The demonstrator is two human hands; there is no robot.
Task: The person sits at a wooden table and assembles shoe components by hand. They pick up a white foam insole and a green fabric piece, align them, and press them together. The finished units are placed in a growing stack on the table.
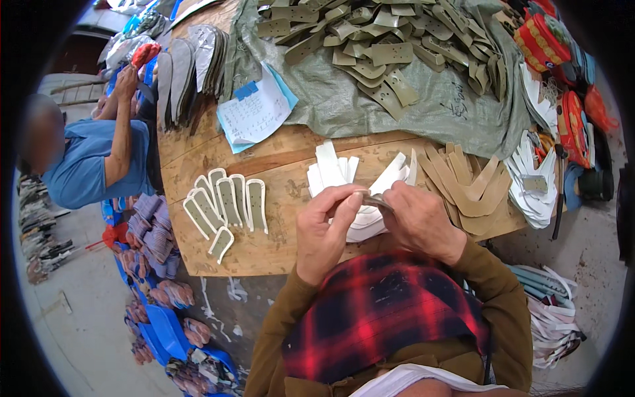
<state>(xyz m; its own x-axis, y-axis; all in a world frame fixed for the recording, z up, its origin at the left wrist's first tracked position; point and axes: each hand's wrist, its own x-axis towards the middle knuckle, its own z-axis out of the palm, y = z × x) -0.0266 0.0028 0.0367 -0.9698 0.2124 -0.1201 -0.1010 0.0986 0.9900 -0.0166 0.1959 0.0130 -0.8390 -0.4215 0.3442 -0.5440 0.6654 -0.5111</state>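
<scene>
Olive strip (376, 200), a thin flat cut piece, is held between both hands above the near edge of the wooden table (278, 255), directly over the fan of white cut pieces (344, 173). Only a short length shows between the fingers; its long axis runs roughly left to right, dipping slightly toward the person's right, and which end is the front cannot be told. Left hand (324, 231) pinches the strip's left end between thumb and forefinger, fingers pressed together. Right hand (420, 221) is closed over the right end, knuckles up; its fingertips are hidden, so the exact contact cannot be told. Judged by its thinness and the way like pieces lie flat, the strip should be light, flexible and not fragile; hold it by the ends or edges, with a light pinch, as a hard pinch is likely to bend it. Left of the hands, a row of olive pieces edged in white (225, 206) lies flat on the table. Right of the hands sits a stack of tan strips (469, 188). Farther back, a heap of olive strips (383, 46) rests on a grey-green sack (370, 112), beside a sheet of paper (254, 112). Another person in a blue shirt (86, 165) works at the table's left end.
</scene>
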